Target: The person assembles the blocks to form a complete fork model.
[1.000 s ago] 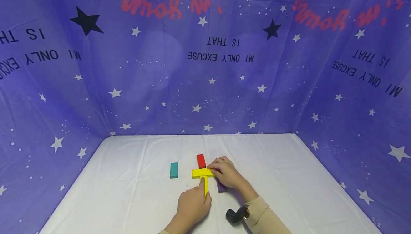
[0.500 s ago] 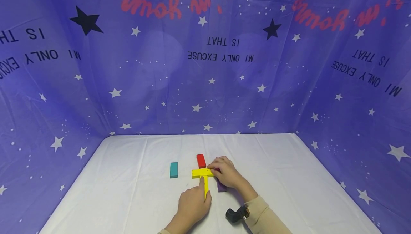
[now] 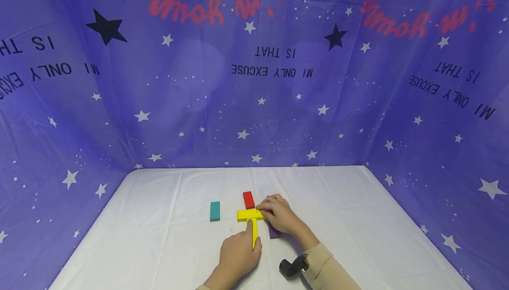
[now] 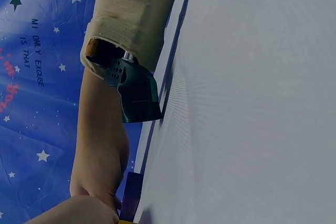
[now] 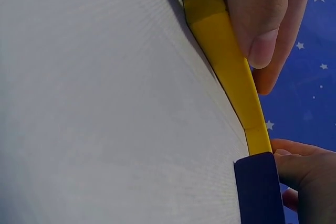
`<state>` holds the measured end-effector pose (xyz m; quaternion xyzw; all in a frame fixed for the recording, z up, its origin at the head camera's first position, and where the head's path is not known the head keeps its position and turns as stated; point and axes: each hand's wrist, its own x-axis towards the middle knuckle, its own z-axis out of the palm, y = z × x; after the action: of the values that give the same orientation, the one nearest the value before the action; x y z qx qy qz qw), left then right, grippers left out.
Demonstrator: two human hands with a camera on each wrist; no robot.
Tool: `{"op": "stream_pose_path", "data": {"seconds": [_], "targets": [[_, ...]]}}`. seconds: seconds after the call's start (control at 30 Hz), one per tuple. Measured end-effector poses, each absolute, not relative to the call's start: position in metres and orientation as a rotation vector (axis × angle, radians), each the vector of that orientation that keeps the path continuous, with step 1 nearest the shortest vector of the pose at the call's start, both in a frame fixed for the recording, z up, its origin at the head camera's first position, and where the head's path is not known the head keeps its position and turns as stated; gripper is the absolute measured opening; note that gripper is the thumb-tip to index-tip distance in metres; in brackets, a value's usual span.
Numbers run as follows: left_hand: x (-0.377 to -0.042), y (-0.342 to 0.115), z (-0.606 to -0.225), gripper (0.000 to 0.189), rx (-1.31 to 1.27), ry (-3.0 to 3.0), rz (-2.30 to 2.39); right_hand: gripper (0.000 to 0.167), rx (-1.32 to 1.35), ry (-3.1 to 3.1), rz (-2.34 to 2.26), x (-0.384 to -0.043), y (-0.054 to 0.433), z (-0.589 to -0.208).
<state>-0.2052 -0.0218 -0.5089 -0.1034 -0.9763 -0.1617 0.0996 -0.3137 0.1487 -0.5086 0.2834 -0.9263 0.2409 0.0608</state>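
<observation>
So, my left grip (image 3: 239,250) holds the near yellow block (image 3: 255,231) and my right grip (image 3: 279,214) pinches the far yellow block (image 3: 246,215), laid across its end, probably so neither slides on the tabletop (image 3: 179,246).

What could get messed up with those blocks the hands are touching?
The far yellow block might twist if the left hand pushes the near yellow block against it, since the right hand holds it near one end. The red block sits just behind, so a push that way could bump it. The purple block is right by the right hand and might get nudged.
</observation>
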Motion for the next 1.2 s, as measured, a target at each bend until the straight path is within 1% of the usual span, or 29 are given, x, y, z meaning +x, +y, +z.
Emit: {"op": "stream_pose_path", "data": {"seconds": [0.7, 1.2], "targets": [[-0.2059, -0.0227, -0.5115, 0.058, -0.327, -2.871, -0.489, 0.024, 0.89, -2.795, 0.758, -0.3139, 0.1501, -0.5094], [-0.2075, -0.0298, -0.5122, 0.057, -0.306, -2.846, -0.516, 0.024, 0.842, -2.806, 0.797, -0.313, 0.1508, -0.5116]]}}
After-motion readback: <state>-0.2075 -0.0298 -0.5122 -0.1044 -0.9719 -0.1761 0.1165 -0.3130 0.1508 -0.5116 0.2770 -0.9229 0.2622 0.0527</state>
